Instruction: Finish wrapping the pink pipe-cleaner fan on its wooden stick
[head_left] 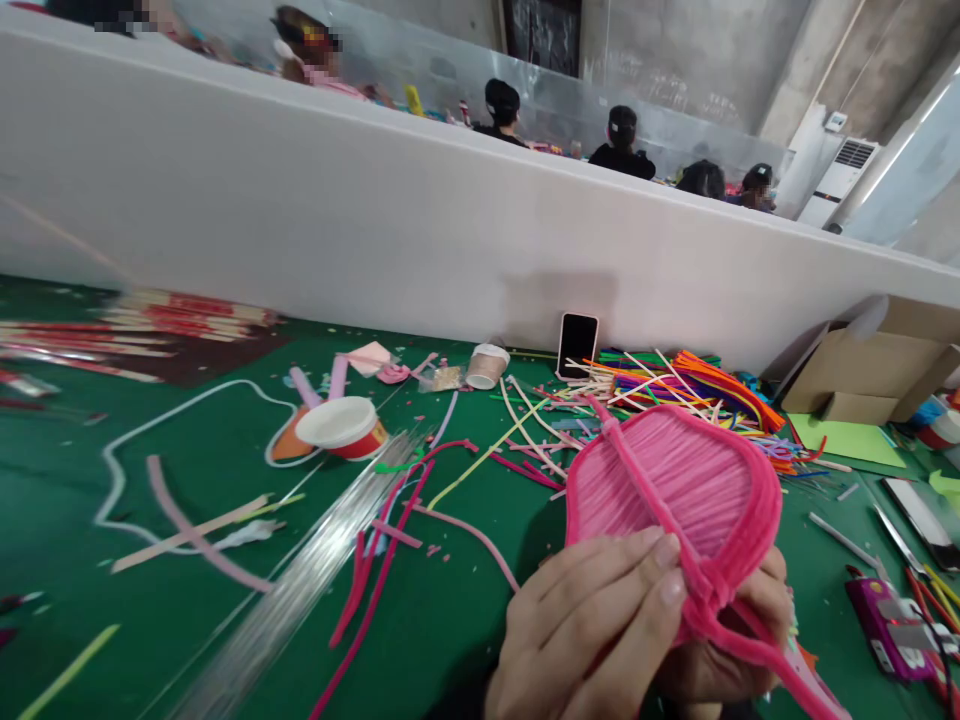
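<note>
A pink pipe-cleaner fan [690, 470], leaf-shaped with a thick fuzzy rim and a central spine, is held up above the table at the right. My left hand [592, 630] pinches the spine near its lower end, fingertips on the pink stem. Behind the lower part my right hand [739, 650] is wrapped round the base, most of its fingers hidden by the fan. A loose pink tail [780, 660] runs down to the right from the knotted base.
Coloured pipe cleaners [675, 385] lie piled behind the fan. A bundle of clear rods [307, 590] and a paper bowl [341, 428] are on the green table [247, 660]. A phone [577, 345] leans on the white partition [360, 220]. Scissors [900, 540] and a cardboard box [870, 365] lie right.
</note>
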